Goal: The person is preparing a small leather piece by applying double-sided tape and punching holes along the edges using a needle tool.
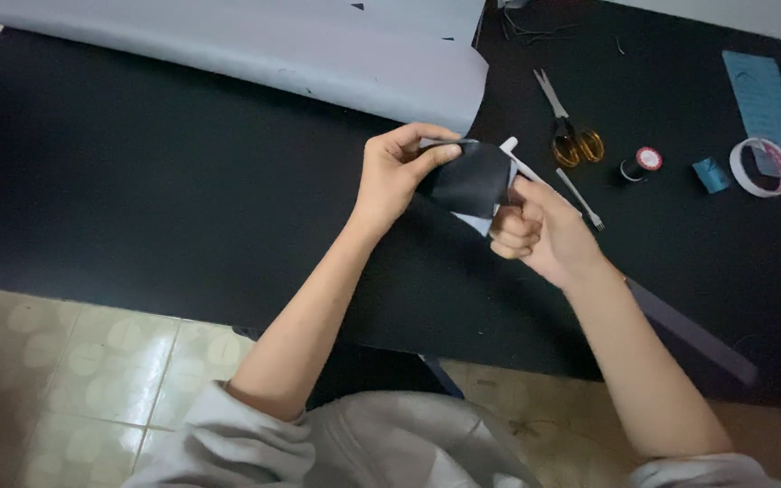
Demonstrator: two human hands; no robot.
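Fingers of the left hand (397, 172) pinch the black piece (472, 179) above the black cloth (137, 199); the right hand (535, 230) closes around a thin white tool (519, 163). With this small grip, the piece may slip or fold.

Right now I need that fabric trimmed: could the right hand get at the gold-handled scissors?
Probably yes: the scissors lie in the open just beyond the right hand, though it holds a white tool.
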